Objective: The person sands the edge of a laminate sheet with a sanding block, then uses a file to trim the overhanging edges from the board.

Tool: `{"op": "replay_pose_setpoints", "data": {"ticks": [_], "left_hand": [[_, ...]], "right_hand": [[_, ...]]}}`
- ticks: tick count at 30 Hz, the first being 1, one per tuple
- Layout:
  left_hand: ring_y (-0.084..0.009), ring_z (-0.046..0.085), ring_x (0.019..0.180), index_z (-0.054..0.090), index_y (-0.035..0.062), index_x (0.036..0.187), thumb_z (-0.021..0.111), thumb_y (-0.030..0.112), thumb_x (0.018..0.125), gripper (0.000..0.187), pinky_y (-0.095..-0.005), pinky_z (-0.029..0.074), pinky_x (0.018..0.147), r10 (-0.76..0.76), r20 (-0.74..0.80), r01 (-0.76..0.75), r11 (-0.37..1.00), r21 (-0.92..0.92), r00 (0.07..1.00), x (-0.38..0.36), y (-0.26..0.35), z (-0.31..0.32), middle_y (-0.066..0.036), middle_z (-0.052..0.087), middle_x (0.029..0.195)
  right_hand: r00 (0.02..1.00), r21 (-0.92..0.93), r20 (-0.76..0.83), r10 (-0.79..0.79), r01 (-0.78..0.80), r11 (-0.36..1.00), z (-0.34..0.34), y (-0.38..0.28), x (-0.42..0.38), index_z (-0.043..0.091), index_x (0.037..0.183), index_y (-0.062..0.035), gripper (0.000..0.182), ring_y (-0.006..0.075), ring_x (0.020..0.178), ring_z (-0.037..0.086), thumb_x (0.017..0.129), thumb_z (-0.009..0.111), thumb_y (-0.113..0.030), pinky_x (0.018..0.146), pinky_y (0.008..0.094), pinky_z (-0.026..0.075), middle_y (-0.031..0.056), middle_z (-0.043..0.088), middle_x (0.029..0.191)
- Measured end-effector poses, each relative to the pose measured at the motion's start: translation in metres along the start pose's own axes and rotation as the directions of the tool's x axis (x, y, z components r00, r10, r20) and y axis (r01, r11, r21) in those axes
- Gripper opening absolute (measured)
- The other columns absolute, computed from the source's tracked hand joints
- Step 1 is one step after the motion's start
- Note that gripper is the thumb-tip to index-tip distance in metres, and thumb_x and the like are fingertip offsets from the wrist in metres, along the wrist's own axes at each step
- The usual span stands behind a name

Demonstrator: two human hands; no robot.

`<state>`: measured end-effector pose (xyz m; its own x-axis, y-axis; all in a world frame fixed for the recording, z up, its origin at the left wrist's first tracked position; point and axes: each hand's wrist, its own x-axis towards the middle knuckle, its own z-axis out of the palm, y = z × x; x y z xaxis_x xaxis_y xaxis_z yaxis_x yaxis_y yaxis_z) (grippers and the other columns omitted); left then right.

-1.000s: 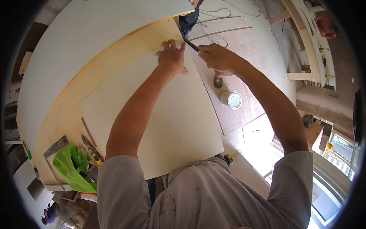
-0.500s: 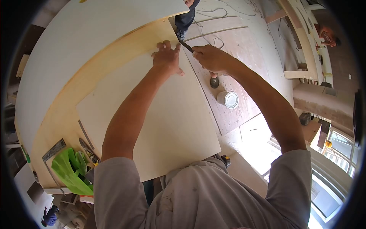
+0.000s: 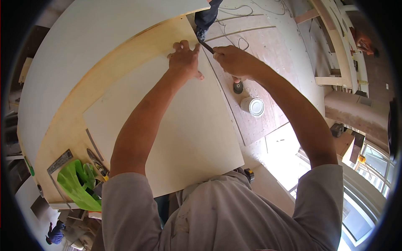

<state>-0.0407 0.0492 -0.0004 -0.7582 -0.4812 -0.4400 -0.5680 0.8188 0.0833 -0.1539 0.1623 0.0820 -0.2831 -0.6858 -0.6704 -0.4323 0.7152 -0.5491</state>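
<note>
My left hand (image 3: 184, 58) lies with fingers spread on a thin cream sheet (image 3: 188, 121), near its far right corner. This sheet rests on a yellowish wooden board (image 3: 125, 52). Just right of that hand, my right hand (image 3: 234, 61) is wrapped round a dark, narrow file (image 3: 207, 47). The file's far end meets the right edge of the sheet and board, close to my left fingertips. Part of its near end is hidden in my grip.
A person's leg (image 3: 205, 19) stands just beyond the file. On the floor at right are a white can (image 3: 254, 107), a dark round piece (image 3: 238, 88) and a cable (image 3: 240, 42). A metal square (image 3: 60, 161), green bag (image 3: 75, 188) and snips (image 3: 98, 164) lie at lower left.
The whole view has shifted slightly. Both hands keep nearly the same places at the sheet's edge, with the file still in my right hand.
</note>
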Motion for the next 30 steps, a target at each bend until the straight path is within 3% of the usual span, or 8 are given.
{"op": "replay_pose_setpoints", "data": {"ticks": [4,7,10,16,19,22,23,30], "left_hand": [[-0.0422,0.035,0.134,0.029,0.0223,0.154,0.091,0.048,0.059,0.116,-0.0508,0.051,0.097,0.001,0.006,-0.001,1.0,-0.015,1.0,0.0,-0.002,0.003,-0.018,0.034,0.141],[-0.0422,0.035,0.134,0.029,0.0226,0.154,0.091,0.047,0.059,0.116,-0.0517,0.051,0.097,-0.005,0.008,0.005,1.0,-0.009,1.0,0.003,0.0,-0.001,-0.018,0.034,0.142],[-0.0421,0.035,0.133,0.029,0.0226,0.154,0.091,0.047,0.059,0.116,-0.0528,0.051,0.097,-0.006,0.01,0.006,1.0,-0.02,1.0,0.001,0.0,-0.001,-0.018,0.034,0.142],[-0.0419,0.034,0.134,0.029,0.0223,0.153,0.092,0.045,0.059,0.116,-0.0532,0.051,0.097,-0.008,0.007,0.008,1.0,-0.02,1.0,0.001,0.0,0.001,-0.018,0.034,0.142],[-0.0421,0.034,0.135,0.029,0.0221,0.153,0.092,0.045,0.059,0.116,-0.0532,0.051,0.097,0.004,-0.012,-0.004,1.0,-0.023,1.0,0.003,0.003,0.001,-0.018,0.034,0.142],[-0.0423,0.034,0.135,0.029,0.022,0.153,0.092,0.044,0.059,0.116,-0.0534,0.051,0.097,-0.011,-0.006,0.01,1.0,-0.029,1.0,0.0,-0.001,0.004,-0.018,0.035,0.142],[-0.0424,0.033,0.135,0.029,0.0219,0.153,0.092,0.044,0.059,0.116,-0.0535,0.051,0.097,-0.01,-0.011,0.01,1.0,-0.026,1.0,0.0,-0.001,0.004,-0.018,0.035,0.142],[-0.0433,0.033,0.136,0.029,0.0221,0.153,0.092,0.044,0.058,0.116,-0.0535,0.051,0.096,0.014,-0.018,-0.015,0.999,-0.041,1.0,0.001,0.001,0.003,-0.019,0.035,0.142]], "right_hand": [[1.0,-0.083,0.016,-0.025,0.026,0.996,0.003,-0.002,0.001,0.053,0.134,-0.0038,0.04,0.0162,0.039,0.047,0.102,0.041,-0.024,0.043,0.0325,0.044,0.0069,0.051,0.065],[0.979,-0.269,0.021,-0.203,0.201,0.942,0.023,0.028,0.035,0.053,0.134,-0.004,0.04,0.0166,0.039,0.047,0.102,0.041,-0.024,0.044,0.0331,0.044,0.0075,0.051,0.065],[0.999,-0.032,-0.03,0.044,-0.045,0.998,0.018,0.005,0.012,0.052,0.135,-0.0046,0.04,0.0171,0.039,0.048,0.102,0.04,-0.024,0.045,0.0342,0.044,0.0087,0.052,0.065],[0.999,-0.042,-0.024,0.046,-0.047,0.998,0.011,-0.004,-0.013,0.049,0.14,-0.0042,0.043,0.0181,0.04,0.049,0.102,0.041,-0.025,0.043,0.0329,0.043,0.0091,0.054,0.067],[0.995,-0.145,-0.022,-0.094,0.09,0.985,0.033,0.025,0.016,0.055,0.114,0.0042,0.031,0.0287,0.056,0.068,0.098,0.038,-0.016,0.058,0.0392,0.055,0.0222,0.064,0.096],[0.997,0.045,0.009,0.075,-0.075,0.996,0.027,0.013,-0.001,0.056,0.113,0.0043,0.031,0.0295,0.055,0.067,0.099,0.038,-0.018,0.057,0.0407,0.054,0.0215,0.065,0.097],[0.995,0.049,-0.001,0.095,-0.095,0.994,0.025,0.01,-0.005,0.045,0.146,-0.0064,0.046,0.0169,0.041,0.048,0.103,0.043,-0.025,0.044,0.0327,0.044,0.0101,0.053,0.069],[0.997,0.061,-0.017,0.078,-0.077,0.995,0.016,-0.006,-0.017,0.045,0.146,-0.0056,0.047,0.0162,0.041,0.047,0.103,0.041,-0.025,0.044,0.0321,0.044,0.0068,0.051,0.064]]}}
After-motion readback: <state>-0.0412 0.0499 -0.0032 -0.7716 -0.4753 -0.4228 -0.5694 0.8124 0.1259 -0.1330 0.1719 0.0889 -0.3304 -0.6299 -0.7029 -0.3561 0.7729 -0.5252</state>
